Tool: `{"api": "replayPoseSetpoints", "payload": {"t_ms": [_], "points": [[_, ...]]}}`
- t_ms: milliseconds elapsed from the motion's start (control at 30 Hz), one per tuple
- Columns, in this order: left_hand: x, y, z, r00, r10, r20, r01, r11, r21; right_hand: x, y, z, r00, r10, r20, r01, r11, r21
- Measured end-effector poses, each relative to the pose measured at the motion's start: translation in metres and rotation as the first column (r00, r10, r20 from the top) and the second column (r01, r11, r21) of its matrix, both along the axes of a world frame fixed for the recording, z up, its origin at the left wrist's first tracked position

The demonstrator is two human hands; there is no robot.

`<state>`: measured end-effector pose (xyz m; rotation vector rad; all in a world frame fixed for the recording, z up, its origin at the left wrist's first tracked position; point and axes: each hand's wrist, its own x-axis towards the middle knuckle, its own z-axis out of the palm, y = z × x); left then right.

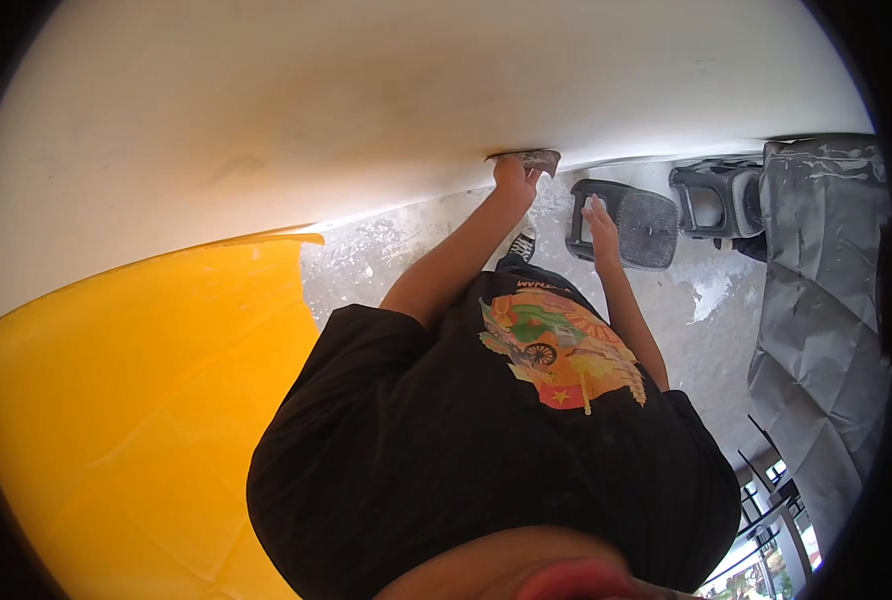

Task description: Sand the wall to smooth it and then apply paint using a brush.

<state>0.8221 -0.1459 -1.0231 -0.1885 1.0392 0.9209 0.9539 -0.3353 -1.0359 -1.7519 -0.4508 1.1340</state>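
My left hand (pixel 517 174) grips a curled, dusty sheet that looks like sandpaper (pixel 537 160). The sheet lies along the pale, smooth surface (pixel 386 90), which looks like a wall and fills the top of the view. Part of the sheet is hidden behind my fingers. Lower and to the right, my right hand (pixel 602 229) is held in the air with its fingers extended and nothing in it. Whitish dust shows on its fingertips. From above, it overlaps a dark grey plastic chair or stool (pixel 647 229) with a textured seat.
A second dark plastic seat (pixel 712 202) stands farther right, beside a creased grey sheet (pixel 813 315). On the left a large yellow sheet or panel (pixel 138 390) borders the pale surface. The grey floor (pixel 363 262) has white splatters. My patterned black-and-white shoe (pixel 522 244) rests on it.
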Motion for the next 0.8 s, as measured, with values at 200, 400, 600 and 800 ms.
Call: {"api": "replayPoseSetpoints", "payload": {"t_ms": [200,400,600,800], "points": [[0.086,-0.029,0.031,0.976,-0.128,0.176,0.123,0.992,0.038,0.079,-0.007,0.032,0.728,-0.214,-0.651,0.263,0.965,-0.023],[0.049,-0.034,0.045,0.903,-0.419,0.093,0.399,0.900,0.177,0.058,0.052,0.054,0.379,-0.026,-0.925,0.231,0.971,0.067],[-0.046,-0.009,0.052,0.767,-0.610,-0.196,0.641,0.719,0.271,0.007,0.098,0.076,0.140,0.151,-0.979,0.092,0.982,0.165],[-0.150,0.005,0.045,0.663,-0.563,-0.493,0.714,0.673,0.193,-0.117,0.139,0.049,0.476,0.068,-0.877,-0.043,0.998,0.055]]}}
